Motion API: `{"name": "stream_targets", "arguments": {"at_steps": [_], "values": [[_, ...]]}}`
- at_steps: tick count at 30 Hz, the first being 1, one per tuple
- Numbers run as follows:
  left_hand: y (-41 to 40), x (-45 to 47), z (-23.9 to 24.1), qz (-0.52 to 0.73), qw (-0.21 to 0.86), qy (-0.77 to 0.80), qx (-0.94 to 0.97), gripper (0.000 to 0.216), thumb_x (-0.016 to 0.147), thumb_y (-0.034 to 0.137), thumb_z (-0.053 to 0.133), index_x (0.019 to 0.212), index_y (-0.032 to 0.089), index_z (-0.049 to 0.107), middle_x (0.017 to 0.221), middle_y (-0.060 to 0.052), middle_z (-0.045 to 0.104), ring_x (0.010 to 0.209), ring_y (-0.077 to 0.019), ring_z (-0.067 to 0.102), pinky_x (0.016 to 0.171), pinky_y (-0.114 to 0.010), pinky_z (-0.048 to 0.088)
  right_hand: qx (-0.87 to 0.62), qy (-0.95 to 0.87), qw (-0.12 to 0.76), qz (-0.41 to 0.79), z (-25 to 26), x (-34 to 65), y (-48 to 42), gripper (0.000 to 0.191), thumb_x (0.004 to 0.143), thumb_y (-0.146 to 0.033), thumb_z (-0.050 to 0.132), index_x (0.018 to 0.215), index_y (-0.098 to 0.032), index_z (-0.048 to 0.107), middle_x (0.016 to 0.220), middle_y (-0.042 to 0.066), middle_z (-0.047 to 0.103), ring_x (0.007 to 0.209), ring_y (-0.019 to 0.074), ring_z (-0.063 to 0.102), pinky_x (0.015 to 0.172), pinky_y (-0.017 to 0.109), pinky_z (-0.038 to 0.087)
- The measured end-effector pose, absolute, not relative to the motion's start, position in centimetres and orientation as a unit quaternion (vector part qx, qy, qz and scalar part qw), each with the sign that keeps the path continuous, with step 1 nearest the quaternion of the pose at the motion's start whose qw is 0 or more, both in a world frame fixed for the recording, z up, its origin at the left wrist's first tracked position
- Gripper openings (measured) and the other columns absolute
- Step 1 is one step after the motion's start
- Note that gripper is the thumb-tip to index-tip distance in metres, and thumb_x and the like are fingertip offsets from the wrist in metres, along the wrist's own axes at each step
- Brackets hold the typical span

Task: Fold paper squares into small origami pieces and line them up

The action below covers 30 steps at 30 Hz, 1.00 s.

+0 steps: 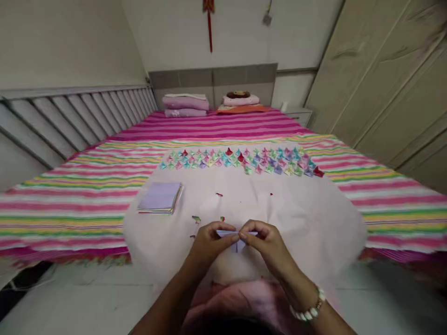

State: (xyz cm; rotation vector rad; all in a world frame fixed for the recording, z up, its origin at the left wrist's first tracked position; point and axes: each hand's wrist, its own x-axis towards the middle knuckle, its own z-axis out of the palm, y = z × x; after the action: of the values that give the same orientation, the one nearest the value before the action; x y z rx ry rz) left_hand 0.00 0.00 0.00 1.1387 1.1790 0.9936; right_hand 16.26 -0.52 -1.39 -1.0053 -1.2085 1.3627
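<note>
Done: many folded paper pieces (240, 161) lie in rows on the bed (70, 195).
In hand: left hand (208, 243) and right hand (266, 244) pinch a pale paper (234, 235), seemingly half folded.
Left: paper stack (160, 197) waits nearby.

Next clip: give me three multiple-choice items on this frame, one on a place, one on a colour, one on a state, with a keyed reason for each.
1. Where is the paper stack?
A. left of the hands
B. right of the hands
C. on the pillows

2. What colour is the stack's top sheet?
A. black
B. lilac
C. orange

3. What are the hands doing?
A. resting flat and apart
B. both pinching one small paper
C. lifting the stack

Key: 1 A, it lies on the white cloth left of the left hand. 2 B, the top shows pale lilac. 3 B, the left and right hand meet on the paper.
</note>
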Motion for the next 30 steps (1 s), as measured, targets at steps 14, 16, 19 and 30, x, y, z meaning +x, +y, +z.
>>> {"name": "stream_targets", "arguments": {"at_steps": [14,16,19,30], "values": [[0.2,-0.4,-1.1,0.484,0.542,0.520,0.450,0.026,0.072,0.040,0.071,0.066,0.015,0.072,0.058,0.001,0.063,0.062,-0.0113,0.053,0.062,-0.023,0.039,-0.452,-0.442,0.522,0.572,-2.0,16.0,-0.3,0.021,0.064,-0.035,0.075,0.059,-0.017,0.065,0.053,-0.003,0.056,0.053,0.0105,0.044,0.053,0.024,0.034],[0.2,-0.5,-1.4,0.481,0.545,0.522,0.445,0.032,0.076,0.045,0.066,0.075,0.014,0.074,0.060,0.000,0.063,0.063,-0.0120,0.053,0.064,-0.024,0.040,-0.453,-0.437,0.526,0.572,-2.0,16.0,-0.4,0.021,0.064,-0.035,0.075,0.059,-0.017,0.066,0.053,-0.002,0.056,0.053,0.0106,0.045,0.053,0.024,0.034],[0.0,-0.1,-1.7,0.488,0.573,0.502,0.425,0.037,0.077,0.047,0.064,0.087,0.013,0.073,0.068,-0.003,0.067,0.068,-0.0141,0.057,0.069,-0.027,0.043,-0.461,-0.429,0.529,0.568,-2.2,15.9,-0.4,0.020,0.064,-0.034,0.075,0.059,-0.017,0.066,0.053,-0.002,0.057,0.053,0.0106,0.045,0.053,0.024,0.034],[-0.7,1.2,-1.9,0.426,0.560,0.520,0.484,0.026,0.070,0.037,0.069,0.057,0.015,0.065,0.053,-0.001,0.064,0.057,-0.0137,0.057,0.061,-0.025,0.044,-0.482,-0.411,0.569,0.523,-2.7,15.8,-0.4,0.024,0.061,-0.034,0.078,0.054,-0.017,0.063,0.049,-0.004,0.053,0.051,0.0097,0.042,0.052,0.024,0.032]]}}
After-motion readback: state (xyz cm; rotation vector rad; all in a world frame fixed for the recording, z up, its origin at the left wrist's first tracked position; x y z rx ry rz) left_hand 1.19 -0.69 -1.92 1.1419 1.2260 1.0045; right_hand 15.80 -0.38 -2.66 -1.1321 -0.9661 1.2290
